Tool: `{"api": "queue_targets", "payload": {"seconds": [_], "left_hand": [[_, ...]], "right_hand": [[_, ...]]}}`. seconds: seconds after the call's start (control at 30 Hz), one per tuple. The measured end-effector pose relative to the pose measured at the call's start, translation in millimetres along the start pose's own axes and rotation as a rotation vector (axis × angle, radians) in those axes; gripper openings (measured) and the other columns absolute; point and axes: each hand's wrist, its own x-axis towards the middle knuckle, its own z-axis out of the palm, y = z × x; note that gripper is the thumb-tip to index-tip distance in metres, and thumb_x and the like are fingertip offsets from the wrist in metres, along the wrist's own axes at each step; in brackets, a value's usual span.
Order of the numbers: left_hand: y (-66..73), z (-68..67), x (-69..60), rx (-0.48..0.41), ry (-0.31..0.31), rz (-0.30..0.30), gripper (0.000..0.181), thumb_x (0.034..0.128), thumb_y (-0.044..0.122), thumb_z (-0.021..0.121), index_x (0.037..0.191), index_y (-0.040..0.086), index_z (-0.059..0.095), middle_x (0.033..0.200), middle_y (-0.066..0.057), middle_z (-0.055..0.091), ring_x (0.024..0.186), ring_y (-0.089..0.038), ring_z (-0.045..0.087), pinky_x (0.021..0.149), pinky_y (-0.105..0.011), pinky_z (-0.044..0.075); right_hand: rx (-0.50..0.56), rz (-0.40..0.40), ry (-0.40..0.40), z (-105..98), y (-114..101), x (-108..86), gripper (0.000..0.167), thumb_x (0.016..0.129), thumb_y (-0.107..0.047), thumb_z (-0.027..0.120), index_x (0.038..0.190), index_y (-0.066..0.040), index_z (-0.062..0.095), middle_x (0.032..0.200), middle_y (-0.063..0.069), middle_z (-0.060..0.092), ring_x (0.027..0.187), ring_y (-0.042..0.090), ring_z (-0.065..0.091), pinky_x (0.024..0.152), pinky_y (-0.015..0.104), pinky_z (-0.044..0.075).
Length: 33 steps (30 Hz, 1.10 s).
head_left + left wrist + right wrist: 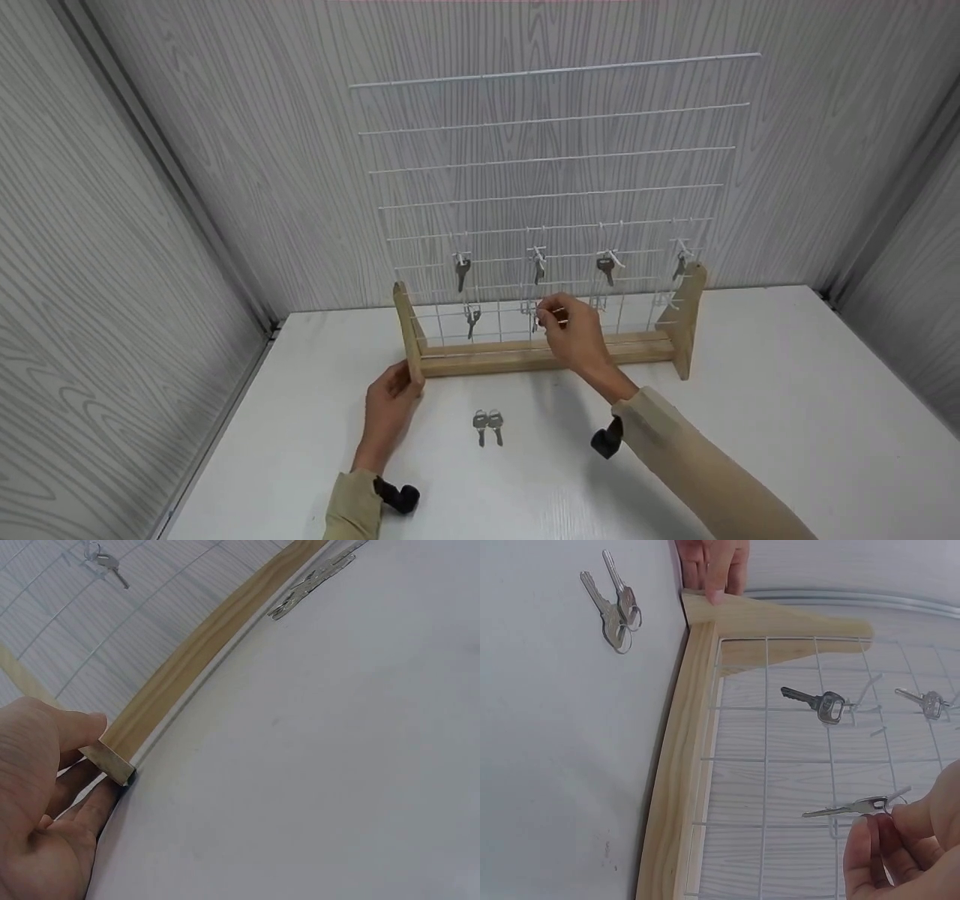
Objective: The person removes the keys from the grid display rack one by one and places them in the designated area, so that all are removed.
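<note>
Right wrist view: left hand [714, 568] grips a pale wooden end panel [780, 619]; right hand [909, 849] pinches a silver metal key [861, 805].

Silver key [861, 805] pinched by its ring in R hand [576, 334] at a btm-row hook [898, 795], blade pointing down. White wire/wood rack [480, 365] stands upright, L hand [386, 409] gripping its btm L corner. 5 more keys [462, 276] hang off it, 2 others [481, 424] lie flat in front.

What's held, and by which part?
Left grip: wooden stand, lower front of its left end panel. Right grip: key, apparently by its ring.
</note>
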Motion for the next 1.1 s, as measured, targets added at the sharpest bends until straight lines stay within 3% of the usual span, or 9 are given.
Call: {"api": "queue_targets", "payload": {"seconds": [0.27, 0.57, 0.9, 1.1], "left_hand": [[-0.4, 0.3, -1.8, 0.002, 0.009, -0.012, 0.051, 0.1035, 0.011, 0.069, 0.153, 0.004, 0.056, 0.152, -0.020, 0.060, 0.142, -0.035, 0.059, 0.113, -0.040, 0.056], [0.8, 0.4, -1.4, 0.006, 0.012, -0.027, 0.052, 0.1038, 0.012, 0.068, 0.153, 0.004, 0.055, 0.154, -0.019, 0.060, 0.142, -0.034, 0.059, 0.114, -0.042, 0.055], [0.6, 0.4, -0.8, -0.015, 0.008, -0.013, 0.050, 0.1033, 0.011, 0.068, 0.152, 0.004, 0.057, 0.152, -0.018, 0.061, 0.142, -0.032, 0.059, 0.113, -0.041, 0.055], [0.2, 0.3, -0.5, -0.011, 0.008, -0.009, 0.049, 0.1037, 0.011, 0.068, 0.151, 0.004, 0.057, 0.151, -0.018, 0.062, 0.141, -0.032, 0.059, 0.113, -0.041, 0.056]], "right_hand": [[-0.011, -0.028, -0.019, -3, -5, -6.2, 0.008, 0.104, -0.003, 0.066, 0.106, 0.002, 0.072, 0.103, 0.017, 0.075, 0.100, 0.032, 0.074, 0.087, 0.047, 0.065], [-0.009, -0.050, -0.041, -6, -8, -12.4, 0.007, 0.106, -0.001, 0.062, 0.108, 0.000, 0.069, 0.106, 0.015, 0.075, 0.100, 0.030, 0.074, 0.087, 0.046, 0.063], [-0.018, -0.015, -0.069, -11, -5, -18.3, 0.005, 0.106, -0.002, 0.062, 0.105, -0.003, 0.067, 0.104, 0.015, 0.075, 0.100, 0.033, 0.072, 0.084, 0.039, 0.061], [-0.039, 0.023, -0.089, -14, -5, -20.9, 0.005, 0.106, -0.004, 0.064, 0.107, -0.002, 0.068, 0.102, 0.011, 0.074, 0.097, 0.027, 0.072, 0.083, 0.036, 0.059]]}}
